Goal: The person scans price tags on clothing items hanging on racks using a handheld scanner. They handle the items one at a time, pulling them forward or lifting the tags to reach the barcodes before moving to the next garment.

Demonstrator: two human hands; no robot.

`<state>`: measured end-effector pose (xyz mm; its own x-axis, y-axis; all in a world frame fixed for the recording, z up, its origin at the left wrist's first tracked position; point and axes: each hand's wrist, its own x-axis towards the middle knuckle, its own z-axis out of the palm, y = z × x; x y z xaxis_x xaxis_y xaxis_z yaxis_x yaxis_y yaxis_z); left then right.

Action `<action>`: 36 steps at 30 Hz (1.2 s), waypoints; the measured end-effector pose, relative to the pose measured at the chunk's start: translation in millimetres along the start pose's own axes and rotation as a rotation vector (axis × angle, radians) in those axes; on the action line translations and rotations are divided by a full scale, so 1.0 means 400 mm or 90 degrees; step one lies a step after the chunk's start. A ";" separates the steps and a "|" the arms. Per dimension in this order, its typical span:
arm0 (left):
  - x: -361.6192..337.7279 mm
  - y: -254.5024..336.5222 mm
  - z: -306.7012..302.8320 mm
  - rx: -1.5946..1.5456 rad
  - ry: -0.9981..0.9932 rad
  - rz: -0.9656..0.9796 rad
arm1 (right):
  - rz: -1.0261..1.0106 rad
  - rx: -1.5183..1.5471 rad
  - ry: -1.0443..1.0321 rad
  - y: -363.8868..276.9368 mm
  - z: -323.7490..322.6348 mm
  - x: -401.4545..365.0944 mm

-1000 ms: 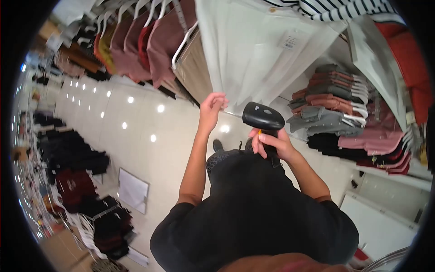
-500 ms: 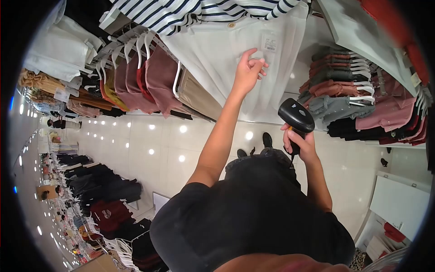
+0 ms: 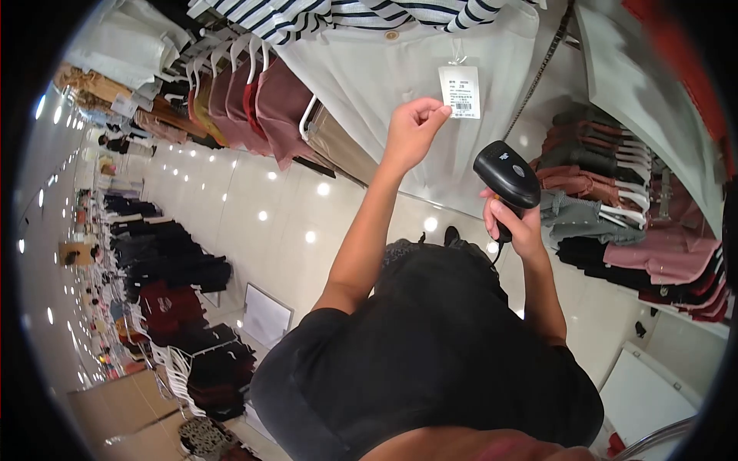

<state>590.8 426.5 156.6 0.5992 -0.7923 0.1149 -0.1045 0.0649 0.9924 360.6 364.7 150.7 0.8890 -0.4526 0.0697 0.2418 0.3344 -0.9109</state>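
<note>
A white price tag (image 3: pixel 461 91) with printed text and a barcode hangs by a loop in front of white trousers (image 3: pixel 361 84). Thumb and forefinger of my left hand (image 3: pixel 419 131) pinch the tag's lower left corner. To the right and a little lower, my right hand (image 3: pixel 516 223) is wrapped round the handle of a black barcode scanner (image 3: pixel 507 173). The scanner's head is apart from the tag, and a cable runs down from the handle. Above the trousers' button lies a black-and-white striped top (image 3: pixel 307 15).
Pink tops (image 3: pixel 284 115) on white hangers are at the upper left, beside beige trousers (image 3: pixel 334 142). Grey and pink garments (image 3: pixel 588 161) hang at the right. Dark clothes (image 3: pixel 169 253) fill a rack at the lower left, near a white panel (image 3: pixel 267 315).
My left hand has closed on the tag, which now stands out from the trousers. Before, its fingers were apart beside it. The scanner is slightly higher in my right hand, and the view has shifted.
</note>
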 end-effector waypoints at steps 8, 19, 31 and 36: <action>-0.062 0.018 0.022 0.002 0.127 0.045 | 0.012 -0.107 -0.049 -0.049 -0.008 0.046; -0.072 0.001 0.029 0.012 0.125 0.021 | 0.053 -0.241 -0.001 -0.066 -0.039 0.047; -0.076 0.015 0.035 0.042 0.123 0.023 | 0.014 -0.405 0.002 -0.057 -0.047 -0.003; -0.067 -0.003 0.041 0.000 0.101 0.015 | -0.007 -0.317 0.061 -0.049 -0.026 -0.003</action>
<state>561.9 437.8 151.6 0.7143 -0.6850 0.1435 -0.1200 0.0822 0.9894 350.9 350.1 164.3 0.8421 -0.5355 0.0636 0.0151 -0.0945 -0.9954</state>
